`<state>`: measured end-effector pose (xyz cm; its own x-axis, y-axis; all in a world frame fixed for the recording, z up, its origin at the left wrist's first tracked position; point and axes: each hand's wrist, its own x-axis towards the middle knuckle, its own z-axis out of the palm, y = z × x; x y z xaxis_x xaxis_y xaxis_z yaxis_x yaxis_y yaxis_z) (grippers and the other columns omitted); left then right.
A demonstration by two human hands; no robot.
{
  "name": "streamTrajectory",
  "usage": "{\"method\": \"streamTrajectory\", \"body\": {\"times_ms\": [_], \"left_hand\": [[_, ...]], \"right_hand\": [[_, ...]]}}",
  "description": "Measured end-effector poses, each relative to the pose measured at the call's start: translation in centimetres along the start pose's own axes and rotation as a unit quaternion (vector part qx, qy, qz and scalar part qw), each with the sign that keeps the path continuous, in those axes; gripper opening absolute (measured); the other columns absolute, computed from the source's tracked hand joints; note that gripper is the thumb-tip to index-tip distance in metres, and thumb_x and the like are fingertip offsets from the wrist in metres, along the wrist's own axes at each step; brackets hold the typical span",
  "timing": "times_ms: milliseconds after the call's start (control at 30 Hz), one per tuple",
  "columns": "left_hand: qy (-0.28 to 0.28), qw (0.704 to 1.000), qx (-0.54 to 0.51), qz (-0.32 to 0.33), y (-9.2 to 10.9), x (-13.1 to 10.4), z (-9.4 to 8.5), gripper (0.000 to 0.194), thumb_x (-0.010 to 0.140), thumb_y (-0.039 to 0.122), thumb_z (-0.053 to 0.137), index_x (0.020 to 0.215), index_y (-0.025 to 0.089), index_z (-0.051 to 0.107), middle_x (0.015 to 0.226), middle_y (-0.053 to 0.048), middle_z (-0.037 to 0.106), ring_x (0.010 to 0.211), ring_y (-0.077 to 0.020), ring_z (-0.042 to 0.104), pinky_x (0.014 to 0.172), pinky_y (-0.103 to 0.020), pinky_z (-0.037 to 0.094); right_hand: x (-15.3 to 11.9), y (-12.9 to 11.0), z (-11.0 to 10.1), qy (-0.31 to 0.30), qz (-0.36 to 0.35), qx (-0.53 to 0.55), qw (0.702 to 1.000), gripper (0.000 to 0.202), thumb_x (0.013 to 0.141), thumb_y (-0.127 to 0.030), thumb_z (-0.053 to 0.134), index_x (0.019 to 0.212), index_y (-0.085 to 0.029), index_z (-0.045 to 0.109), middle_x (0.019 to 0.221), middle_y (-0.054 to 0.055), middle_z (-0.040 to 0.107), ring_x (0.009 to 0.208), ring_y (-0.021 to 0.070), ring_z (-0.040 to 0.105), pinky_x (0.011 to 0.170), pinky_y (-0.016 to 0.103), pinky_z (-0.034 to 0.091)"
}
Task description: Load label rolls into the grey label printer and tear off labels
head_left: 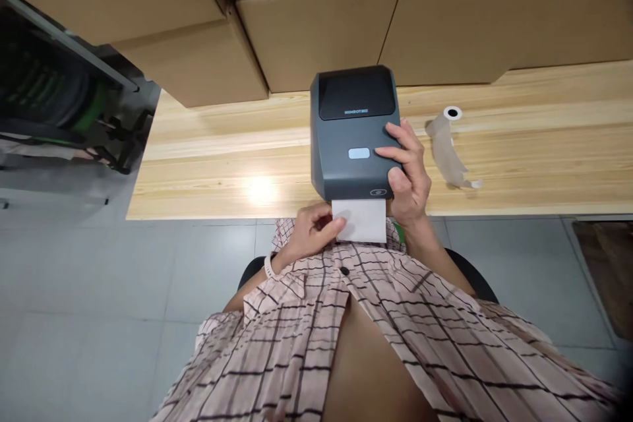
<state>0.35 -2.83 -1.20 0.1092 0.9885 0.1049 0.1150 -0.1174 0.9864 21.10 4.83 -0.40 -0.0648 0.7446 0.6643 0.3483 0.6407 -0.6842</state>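
The printer (346, 175), a blue-grey block with rounded corners, stands at the near edge of the table (227, 151). Its lid window (357, 95) is dark and glossy; its button (359, 153) is a pale rounded rectangle. Paper (364, 223), flat, white and matte, protrudes from the front beyond the table edge. The left hand (315, 229) pinches the paper's left edge, thumb on top; the other fingers are curled and partly hidden. The right hand (409, 168) rests against the printer's right side, fingers spread over the case. To the right lies a roll (446, 145), its thin strip curling loose. Behind stand smooth brown cardboard boxes (321, 33). The table shows pale wood grain.
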Motion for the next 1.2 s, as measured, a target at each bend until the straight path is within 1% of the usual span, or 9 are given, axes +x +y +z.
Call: {"method": "streamTrajectory", "body": {"times_ms": [67,167,400,733,800,867,967,1067,1200], "left_hand": [[-0.112,0.977,-0.082,-0.16,1.5,0.1,0.2,0.049,0.089,0.064,0.077,0.073,0.017,0.076,0.067,-0.002,0.071,0.058,-0.0125,0.058,0.056,-0.028,0.047],[-0.151,0.944,-0.17,-0.238,3.3,0.7,0.1,0.051,0.081,0.067,0.085,0.071,0.018,0.078,0.065,-0.003,0.073,0.053,-0.0115,0.058,0.052,-0.026,0.046],[-0.155,0.957,-0.13,-0.209,1.8,0.7,0.0,0.049,0.082,0.065,0.085,0.078,0.016,0.082,0.08,-0.006,0.08,0.071,-0.0172,0.068,0.071,-0.033,0.057],[-0.126,0.982,-0.024,-0.141,0.8,0.6,-0.2,0.058,0.09,0.068,0.074,0.065,0.017,0.068,0.063,-0.001,0.061,0.061,-0.0142,0.054,0.057,-0.029,0.042],[-0.072,0.993,0.013,-0.093,0.9,0.5,-0.6,0.06,0.096,0.064,0.07,0.059,0.017,0.063,0.059,0.0,0.058,0.057,-0.0126,0.051,0.056,-0.028,0.04],[0.06,0.997,0.044,-0.028,0.8,0.5,-1.1,0.061,0.102,0.059,0.063,0.057,0.018,0.06,0.058,0.0,0.058,0.057,-0.0126,0.053,0.058,-0.028,0.044],[0.233,0.968,0.061,0.071,0.1,1.1,-1.6,0.041,0.107,0.054,0.058,0.092,0.021,0.076,0.095,-0.006,0.077,0.089,-0.0193,0.072,0.08,-0.033,0.059],[0.172,0.976,0.07,0.111,-0.7,2.0,-1.6,0.055,0.109,0.058,0.05,0.157,0.032,0.055,0.17,-0.011,0.05,0.158,-0.0299,0.047,0.127,-0.053,0.045],[0.086,0.985,0.087,0.124,-1.3,2.5,-0.4,0.069,0.111,0.061,0.04,0.175,0.037,0.023,0.186,-0.005,0.02,0.173,-0.0297,0.013,0.142,-0.056,0.013]], "right_hand": [[0.0,0.0,0.1,0.002,-0.005,-0.007,1.0,0.035,0.109,-0.044,0.04,0.129,-0.038,0.067,0.159,-0.002,0.06,0.161,0.0335,0.044,0.134,0.068,0.029],[0.2,0.0,-0.1,-0.002,-0.013,-0.008,1.0,0.032,0.108,-0.042,0.043,0.127,-0.037,0.068,0.157,-0.002,0.063,0.158,0.0329,0.047,0.132,0.067,0.033],[1.4,-1.1,-1.5,-0.063,-0.027,-0.094,0.993,0.038,0.11,-0.055,0.043,0.124,-0.039,0.074,0.157,-0.003,0.064,0.156,0.0351,0.048,0.131,0.066,0.031],[4.1,-3.5,-2.4,-0.19,0.001,-0.13,0.973,0.03,0.11,-0.055,0.047,0.114,-0.041,0.073,0.162,-0.008,0.061,0.166,0.0393,0.033,0.137,0.072,0.003],[3.7,-3.1,-2.3,-0.19,-0.005,-0.121,0.974,0.034,0.11,-0.06,0.047,0.116,-0.038,0.073,0.166,-0.005,0.057,0.167,0.0397,0.03,0.136,0.076,0.005],[2.6,-2.2,-2.1,-0.152,-0.013,-0.087,0.984,0.042,0.108,-0.067,0.046,0.123,-0.037,0.071,0.174,-0.003,0.047,0.168,0.039,0.03,0.135,0.076,0.013],[0.3,-0.4,-1.4,-0.05,0.027,-0.004,0.998,0.052,0.109,-0.067,0.041,0.147,-0.037,0.06,0.179,0.002,0.037,0.168,0.0342,0.031,0.133,0.069,0.029],[-1.9,0.8,-0.6,-0.004,0.096,0.034,0.995,0.06,0.113,-0.06,0.029,0.165,-0.035,0.042,0.179,0.007,0.037,0.168,0.0291,0.033,0.135,0.062,0.032],[-3.4,1.0,-0.1,-0.023,0.124,0.056,0.99,0.066,0.111,-0.062,0.03,0.172,-0.036,0.031,0.181,0.005,0.034,0.169,0.028,0.029,0.138,0.058,0.027]]}}
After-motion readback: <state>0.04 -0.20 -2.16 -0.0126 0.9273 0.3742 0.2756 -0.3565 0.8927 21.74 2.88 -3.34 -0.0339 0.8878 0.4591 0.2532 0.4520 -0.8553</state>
